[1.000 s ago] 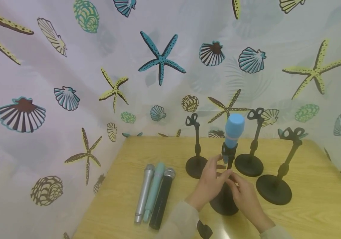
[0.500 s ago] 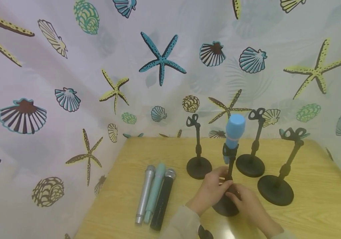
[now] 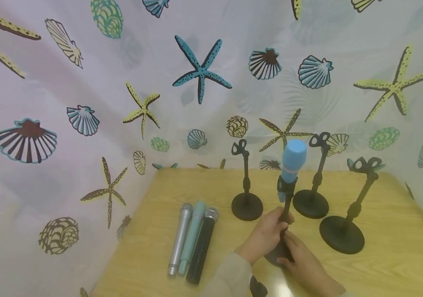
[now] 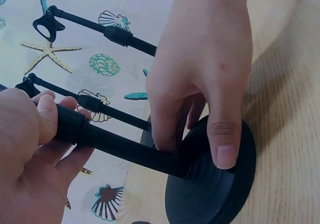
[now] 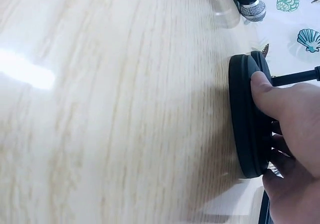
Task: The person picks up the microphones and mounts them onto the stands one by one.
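A light-blue microphone (image 3: 294,161) sits upright, slightly tilted, in the clip of a black microphone stand (image 3: 276,255) in the head view. My left hand (image 3: 265,234) grips the stand's pole; in the left wrist view its fingers wrap the thick collar (image 4: 70,124). Lower down, my right hand (image 3: 304,260) holds the stand by its foot. The left wrist view shows that hand's thumb lying on the round base (image 4: 205,194), with fingers behind the pole. From the right wrist, the base (image 5: 245,124) appears edge-on, thumb on its upper face.
Three other black stands with bare clips stand around: one behind left (image 3: 246,206), one behind right (image 3: 311,204) and one at right (image 3: 342,235). Silver (image 3: 179,239), mint-green (image 3: 192,239) and black (image 3: 202,245) microphones lie side by side at left. A shell-patterned curtain (image 3: 204,119) borders the wooden table.
Both hands have slid down the stand from just under the clip. The left now grips the lower pole and the right has moved down onto the base. The blue microphone remains in the clip.
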{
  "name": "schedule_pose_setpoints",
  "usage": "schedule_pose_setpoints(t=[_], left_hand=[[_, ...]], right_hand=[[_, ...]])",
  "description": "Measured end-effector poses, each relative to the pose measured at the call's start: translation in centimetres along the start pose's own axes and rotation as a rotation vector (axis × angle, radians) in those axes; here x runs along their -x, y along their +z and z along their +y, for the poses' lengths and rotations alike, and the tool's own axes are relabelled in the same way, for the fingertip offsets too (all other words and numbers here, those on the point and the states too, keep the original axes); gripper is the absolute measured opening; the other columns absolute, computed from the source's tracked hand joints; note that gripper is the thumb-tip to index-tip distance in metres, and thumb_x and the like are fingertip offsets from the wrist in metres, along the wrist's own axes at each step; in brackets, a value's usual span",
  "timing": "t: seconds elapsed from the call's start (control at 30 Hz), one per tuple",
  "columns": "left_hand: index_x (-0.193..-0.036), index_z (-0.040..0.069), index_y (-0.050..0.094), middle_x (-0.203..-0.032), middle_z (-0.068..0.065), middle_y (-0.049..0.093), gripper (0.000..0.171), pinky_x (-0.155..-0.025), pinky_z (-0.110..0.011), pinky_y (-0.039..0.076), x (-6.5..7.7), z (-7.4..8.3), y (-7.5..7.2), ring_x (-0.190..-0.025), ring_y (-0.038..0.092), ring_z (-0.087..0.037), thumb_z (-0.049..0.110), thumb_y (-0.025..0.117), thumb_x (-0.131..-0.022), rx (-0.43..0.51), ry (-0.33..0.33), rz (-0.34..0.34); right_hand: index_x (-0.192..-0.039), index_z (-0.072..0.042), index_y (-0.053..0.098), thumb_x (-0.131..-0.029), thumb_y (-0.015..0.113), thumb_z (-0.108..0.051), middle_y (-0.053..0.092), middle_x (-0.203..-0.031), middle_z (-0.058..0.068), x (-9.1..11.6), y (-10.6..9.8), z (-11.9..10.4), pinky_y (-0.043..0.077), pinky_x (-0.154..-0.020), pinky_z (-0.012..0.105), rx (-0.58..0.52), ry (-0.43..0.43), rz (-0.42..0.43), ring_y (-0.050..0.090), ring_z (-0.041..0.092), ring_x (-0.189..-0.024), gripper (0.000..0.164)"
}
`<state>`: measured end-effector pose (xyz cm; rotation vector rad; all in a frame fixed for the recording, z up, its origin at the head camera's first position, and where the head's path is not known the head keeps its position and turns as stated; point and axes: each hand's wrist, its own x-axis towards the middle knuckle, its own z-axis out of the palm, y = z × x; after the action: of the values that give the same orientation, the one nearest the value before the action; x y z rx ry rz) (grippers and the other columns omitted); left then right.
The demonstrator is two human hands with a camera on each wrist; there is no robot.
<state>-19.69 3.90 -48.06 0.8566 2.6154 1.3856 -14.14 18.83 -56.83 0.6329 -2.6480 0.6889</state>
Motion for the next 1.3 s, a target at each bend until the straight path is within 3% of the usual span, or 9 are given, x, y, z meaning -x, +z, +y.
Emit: schedule_pose_setpoints(t=[0.27, 0.53, 0.87, 1.3], left_hand=[[-0.111, 0.018, 0.057, -0.11, 0.004, 0.069, 0.016, -0.089, -0.016, 0.052, -0.2, 0.1, 0.5, -0.104, 0.065, -0.006, 0.01, 0.055, -0.098, -0.025, 0.029, 0.047], [-0.109, 0.017, 0.06, -0.104, 0.004, 0.07, 0.015, -0.083, -0.013, 0.051, -0.1, -0.1, 0.8, -0.097, 0.064, -0.002, 0.011, 0.06, -0.095, -0.057, 0.066, 0.117], [-0.123, 0.016, 0.055, -0.112, 0.002, 0.072, 0.027, -0.094, -0.018, 0.051, 0.3, -0.4, 1.0, -0.107, 0.067, -0.006, 0.015, 0.061, -0.097, -0.102, 0.076, 0.167], [-0.117, 0.015, 0.058, -0.11, 0.004, 0.072, 0.02, -0.084, -0.01, 0.051, 0.6, -0.7, 1.3, -0.1, 0.067, -0.001, 0.025, 0.059, -0.1, -0.104, 0.082, 0.202]], right_hand=[[-0.133, 0.013, 0.05, -0.08, 0.08, -0.02, 0.048, -0.141, 0.032, 0.0, -0.5, 0.1, 0.049, -0.097, 0.054, 0.014, 0.026, -0.02, 0.054, 0.048, -0.125, 0.069], [-0.131, 0.014, 0.053, -0.08, 0.08, -0.02, 0.05, -0.14, 0.032, 0.1, -0.3, 0.0, 0.051, -0.095, 0.053, 0.031, 0.009, 0.015, 0.056, 0.047, -0.123, 0.067], [-0.132, 0.016, 0.05, -0.079, 0.08, -0.019, 0.049, -0.139, 0.034, 0.3, 0.2, 0.1, 0.05, -0.096, 0.053, 0.027, -0.031, 0.033, 0.056, 0.048, -0.122, 0.069], [-0.134, 0.015, 0.049, -0.08, 0.081, -0.02, 0.048, -0.142, 0.032, 0.2, 0.3, 0.0, 0.05, -0.097, 0.053, 0.034, -0.001, 0.011, 0.055, 0.047, -0.124, 0.071]])
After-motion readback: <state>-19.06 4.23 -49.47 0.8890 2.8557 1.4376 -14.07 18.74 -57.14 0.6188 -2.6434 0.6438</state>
